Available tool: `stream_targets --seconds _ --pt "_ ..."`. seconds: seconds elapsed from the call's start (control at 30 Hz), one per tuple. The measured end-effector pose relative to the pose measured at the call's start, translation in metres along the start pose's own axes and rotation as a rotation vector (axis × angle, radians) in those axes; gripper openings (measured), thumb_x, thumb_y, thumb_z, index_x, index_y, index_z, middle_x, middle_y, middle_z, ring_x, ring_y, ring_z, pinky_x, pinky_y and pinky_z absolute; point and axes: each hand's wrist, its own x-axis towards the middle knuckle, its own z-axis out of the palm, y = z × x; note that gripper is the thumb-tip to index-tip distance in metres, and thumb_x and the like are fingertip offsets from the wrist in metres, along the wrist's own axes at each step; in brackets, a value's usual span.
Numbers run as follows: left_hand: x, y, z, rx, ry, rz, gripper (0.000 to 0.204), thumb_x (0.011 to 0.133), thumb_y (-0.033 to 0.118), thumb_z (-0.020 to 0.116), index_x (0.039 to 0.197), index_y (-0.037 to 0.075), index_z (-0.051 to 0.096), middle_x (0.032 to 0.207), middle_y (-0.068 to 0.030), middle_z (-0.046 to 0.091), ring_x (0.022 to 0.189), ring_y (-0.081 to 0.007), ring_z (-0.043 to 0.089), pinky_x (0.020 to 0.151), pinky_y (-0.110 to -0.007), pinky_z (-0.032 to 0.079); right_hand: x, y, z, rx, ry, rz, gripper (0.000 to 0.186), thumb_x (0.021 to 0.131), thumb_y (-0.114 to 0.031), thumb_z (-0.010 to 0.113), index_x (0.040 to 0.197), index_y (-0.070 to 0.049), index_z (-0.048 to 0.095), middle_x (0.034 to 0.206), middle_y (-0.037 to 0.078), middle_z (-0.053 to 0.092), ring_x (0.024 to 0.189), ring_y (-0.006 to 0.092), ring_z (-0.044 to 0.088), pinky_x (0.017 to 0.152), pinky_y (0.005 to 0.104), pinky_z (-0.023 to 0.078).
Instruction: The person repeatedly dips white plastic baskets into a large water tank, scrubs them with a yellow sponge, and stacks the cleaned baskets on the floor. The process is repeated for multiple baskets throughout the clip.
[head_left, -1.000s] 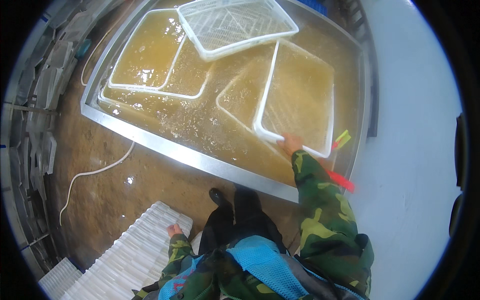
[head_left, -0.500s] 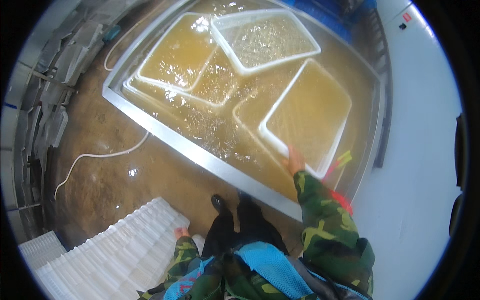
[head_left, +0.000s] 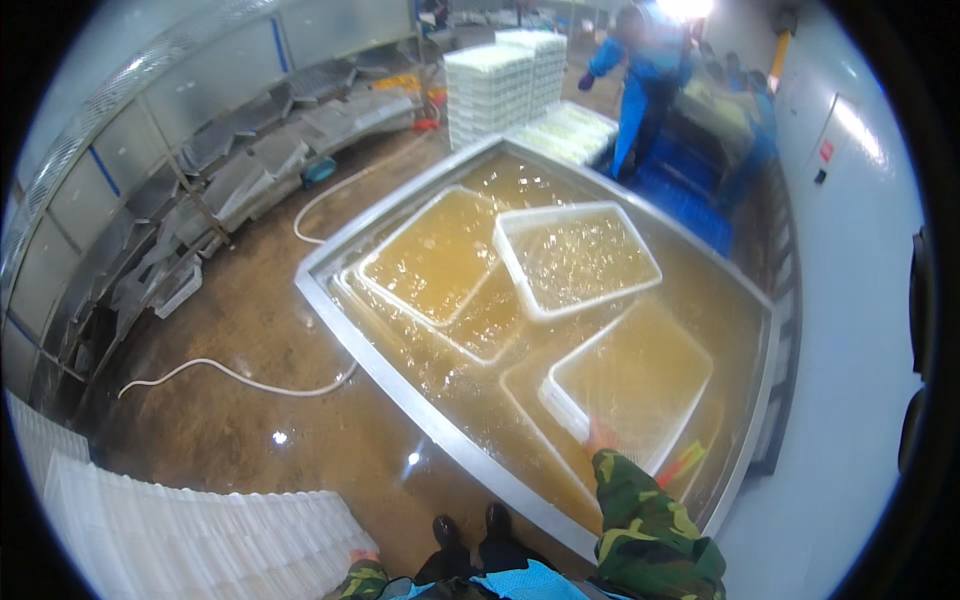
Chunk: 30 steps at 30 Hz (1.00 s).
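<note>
In a wide metal tank (head_left: 390,385) of murky yellow-brown water, my right hand (head_left: 603,437) grips the near-left rim of a white plastic tray (head_left: 566,405). That tray lies tilted, partly under the water. At the lower left, my left hand (head_left: 362,556) is at the edge of a long row of nested white trays (head_left: 200,530); its fingers are too small and hidden to read. Another white tray (head_left: 577,308) floats farther back, and a submerged tray (head_left: 385,282) shows at the tank's left. Something red and yellow (head_left: 682,462) lies beside my right forearm.
A white hose (head_left: 250,383) runs over the wet brown floor on the left. Stacked white trays (head_left: 490,95) stand beyond the tank. A person in blue (head_left: 640,75) is at the back, near blue crates (head_left: 690,200). A pale wall (head_left: 850,300) borders the right.
The view has tilted up, bringing the far stacks and people into sight. My right hand stays on the tray's rim; my left stays by the nested trays.
</note>
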Motion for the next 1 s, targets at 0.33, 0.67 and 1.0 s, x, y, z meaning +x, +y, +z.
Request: stream_targets --seconds 0.33,0.67,1.0 --pt "0.037 0.012 0.028 0.006 -0.410 0.022 0.026 0.078 0.029 0.064 0.091 0.008 0.055 0.076 -0.0102 0.060 0.069 -0.0252 0.057 0.066 -0.041 0.047 0.022 -0.020 -0.286 0.216 0.147 -0.147 0.048 0.057 -0.024 0.078 0.097 -0.001 0.064 0.092 0.020 0.068 0.086 0.0317 0.067 0.077 0.0396 0.052" --pt "0.044 0.008 0.049 -0.039 -0.576 0.040 0.020 0.082 0.029 0.060 0.082 0.009 0.058 0.072 -0.0101 0.060 0.066 -0.0258 0.057 0.063 -0.041 0.047 -0.081 -0.079 -0.442 1.077 0.188 -0.149 0.028 0.069 0.004 0.058 0.097 0.007 0.061 0.079 0.009 0.063 0.061 0.0168 0.058 0.057 0.0294 0.048" --pt "0.059 -0.022 0.026 -0.337 -0.538 0.071 0.019 0.086 0.020 0.054 0.072 0.008 0.059 0.066 -0.0087 0.058 0.060 -0.0243 0.055 0.055 -0.040 0.045 -0.106 -0.181 -0.489 1.373 0.151 -0.564 0.018 0.078 -0.006 0.058 0.095 0.000 0.058 0.085 0.003 0.059 0.075 0.0147 0.058 0.069 0.0272 0.048"
